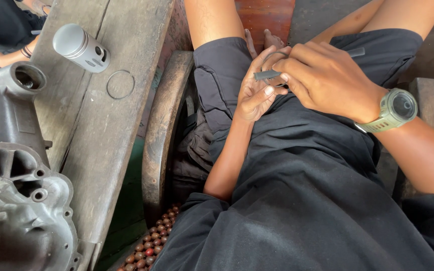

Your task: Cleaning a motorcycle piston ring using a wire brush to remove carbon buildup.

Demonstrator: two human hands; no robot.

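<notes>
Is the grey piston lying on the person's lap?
No, the grey piston lies on the wooden bench, beside a thin metal ring.

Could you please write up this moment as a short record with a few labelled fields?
Setting: a seated person looks down at their lap beside a wooden bench
Left hand: palm up over the lap, a thin metal ring at its fingers
Right hand: presses a small dark tool against the left palm; green wristwatch
On the bench: grey piston, thin ring, grey engine casing
Nearby: another person's arm at top left; brown beads below
</notes>
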